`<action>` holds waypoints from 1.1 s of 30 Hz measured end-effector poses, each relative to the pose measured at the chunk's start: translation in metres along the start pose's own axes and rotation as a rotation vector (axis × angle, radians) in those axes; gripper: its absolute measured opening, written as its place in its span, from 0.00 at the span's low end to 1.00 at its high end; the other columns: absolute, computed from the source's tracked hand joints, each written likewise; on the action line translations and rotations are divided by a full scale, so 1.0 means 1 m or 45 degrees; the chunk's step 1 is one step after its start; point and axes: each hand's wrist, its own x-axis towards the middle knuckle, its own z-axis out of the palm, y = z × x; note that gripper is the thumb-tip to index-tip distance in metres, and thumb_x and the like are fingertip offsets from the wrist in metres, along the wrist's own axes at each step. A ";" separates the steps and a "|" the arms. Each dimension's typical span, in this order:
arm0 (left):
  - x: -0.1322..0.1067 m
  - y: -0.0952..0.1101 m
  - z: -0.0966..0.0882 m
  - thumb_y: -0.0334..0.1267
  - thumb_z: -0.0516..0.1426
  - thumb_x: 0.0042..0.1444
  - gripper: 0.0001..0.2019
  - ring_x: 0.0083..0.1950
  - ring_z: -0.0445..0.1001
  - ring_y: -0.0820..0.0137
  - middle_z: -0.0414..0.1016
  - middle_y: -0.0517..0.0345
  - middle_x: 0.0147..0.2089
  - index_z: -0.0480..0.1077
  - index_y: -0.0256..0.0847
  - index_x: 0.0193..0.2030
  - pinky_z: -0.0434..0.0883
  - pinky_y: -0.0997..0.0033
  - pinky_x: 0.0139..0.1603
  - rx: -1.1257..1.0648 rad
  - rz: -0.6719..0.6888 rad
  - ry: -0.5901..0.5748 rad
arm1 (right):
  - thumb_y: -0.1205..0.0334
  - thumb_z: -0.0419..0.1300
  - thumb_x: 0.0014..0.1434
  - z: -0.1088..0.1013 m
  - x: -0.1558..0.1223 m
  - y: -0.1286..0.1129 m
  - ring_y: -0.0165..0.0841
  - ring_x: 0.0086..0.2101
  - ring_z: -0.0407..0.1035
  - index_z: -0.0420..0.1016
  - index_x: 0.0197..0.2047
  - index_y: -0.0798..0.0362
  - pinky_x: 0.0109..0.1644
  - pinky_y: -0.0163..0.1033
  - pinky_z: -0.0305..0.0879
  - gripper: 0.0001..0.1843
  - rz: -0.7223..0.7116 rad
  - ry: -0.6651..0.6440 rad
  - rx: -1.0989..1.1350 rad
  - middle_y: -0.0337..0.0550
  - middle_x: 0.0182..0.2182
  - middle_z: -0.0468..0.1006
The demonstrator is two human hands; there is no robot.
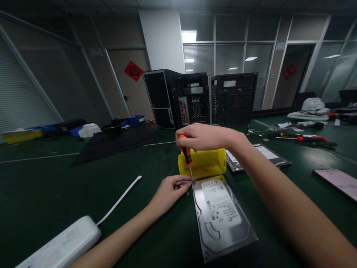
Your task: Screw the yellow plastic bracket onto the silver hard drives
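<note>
While upright — screwdriver (186, 152) beneath right hand (202, 137)

Your right hand (203, 137) grips an orange-handled screwdriver (186, 152) upright, its tip set at the far left corner of a hard drive (221, 216) lying flat on the green table (83, 193). Your left hand (170, 191) pinches at that same corner, fingertips beside the tip. A yellow bin (208, 163) stands just behind the drive, a second drive (267, 154) to its right; a white power strip (64, 245) lies at near left, two black computer towers (178, 98) stand at the back
</note>
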 end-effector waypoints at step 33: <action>0.001 -0.003 0.000 0.38 0.56 0.51 0.13 0.37 0.74 0.67 0.76 0.51 0.42 0.72 0.35 0.42 0.70 0.71 0.37 -0.020 -0.009 0.020 | 0.57 0.47 0.60 0.003 0.002 0.000 0.26 0.24 0.67 0.70 0.37 0.60 0.27 0.30 0.59 0.16 -0.122 0.010 0.121 0.44 0.28 0.74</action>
